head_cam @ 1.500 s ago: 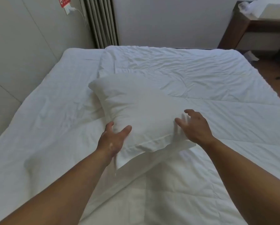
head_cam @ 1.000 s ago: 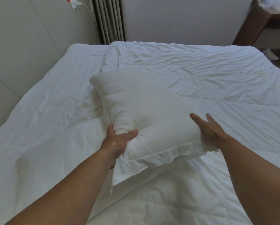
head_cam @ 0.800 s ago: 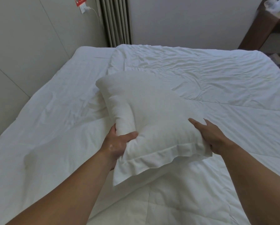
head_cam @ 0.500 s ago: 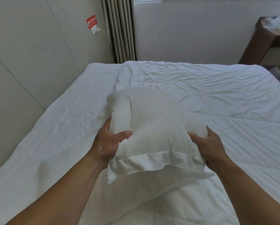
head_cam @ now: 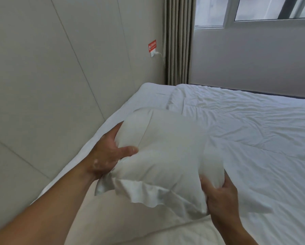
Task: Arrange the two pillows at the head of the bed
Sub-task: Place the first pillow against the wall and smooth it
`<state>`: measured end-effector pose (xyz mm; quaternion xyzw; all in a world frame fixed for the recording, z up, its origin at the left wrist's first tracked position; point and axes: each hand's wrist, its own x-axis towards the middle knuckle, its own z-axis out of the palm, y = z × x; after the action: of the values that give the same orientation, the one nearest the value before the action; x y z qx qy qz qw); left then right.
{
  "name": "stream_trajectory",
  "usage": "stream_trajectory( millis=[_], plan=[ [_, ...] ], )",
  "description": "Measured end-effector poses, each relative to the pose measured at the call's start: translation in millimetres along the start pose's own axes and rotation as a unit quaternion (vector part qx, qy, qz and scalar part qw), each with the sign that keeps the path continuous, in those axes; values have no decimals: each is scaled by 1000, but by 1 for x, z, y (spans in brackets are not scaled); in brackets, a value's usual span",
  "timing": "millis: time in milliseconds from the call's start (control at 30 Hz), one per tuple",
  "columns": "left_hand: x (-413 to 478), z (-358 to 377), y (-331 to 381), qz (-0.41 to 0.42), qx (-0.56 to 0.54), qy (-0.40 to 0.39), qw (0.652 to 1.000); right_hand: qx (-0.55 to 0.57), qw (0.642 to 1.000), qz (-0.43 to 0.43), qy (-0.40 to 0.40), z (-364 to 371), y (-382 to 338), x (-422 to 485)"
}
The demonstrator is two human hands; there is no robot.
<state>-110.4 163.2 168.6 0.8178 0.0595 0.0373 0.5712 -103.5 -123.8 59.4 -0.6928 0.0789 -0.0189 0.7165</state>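
A white pillow (head_cam: 167, 156) with a flanged edge is lifted off the bed, held between both hands. My left hand (head_cam: 107, 154) grips its left side, thumb pressed into the top. My right hand (head_cam: 220, 197) clutches its near right corner from below. Beneath it lies a second white pillow (head_cam: 130, 214), partly hidden by my left forearm and the raised pillow. The bed (head_cam: 254, 138) is covered by a wrinkled white duvet.
A panelled wall (head_cam: 51, 85) runs along the bed's left side, with a red sign and a plugged socket (head_cam: 152, 50). A beige curtain (head_cam: 178, 41) hangs in the corner beside a window (head_cam: 254, 9).
Both hands closed on the pillow and raised it off the bed, carrying it left toward the wall. The view tilted up, revealing the window.
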Motion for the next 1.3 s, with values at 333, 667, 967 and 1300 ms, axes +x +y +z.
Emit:
stream_trajectory(
  millis=[333, 667, 967, 1300],
  plan=[
    [-12, -187, -22, 23, 104, 5, 994, 11, 998, 20, -56, 184, 9, -49],
    [48, -369, -113, 16, 150, 52, 987, 9, 994, -3, -112, 387, 11, -28],
    [73, -451, -222, -70, 281, -37, 956, -141, 966, 96, -193, 486, 138, -71],
    [19, -485, -379, -248, 319, -7, 914, -409, 733, 211, -501, 541, 224, -61]
  ],
)
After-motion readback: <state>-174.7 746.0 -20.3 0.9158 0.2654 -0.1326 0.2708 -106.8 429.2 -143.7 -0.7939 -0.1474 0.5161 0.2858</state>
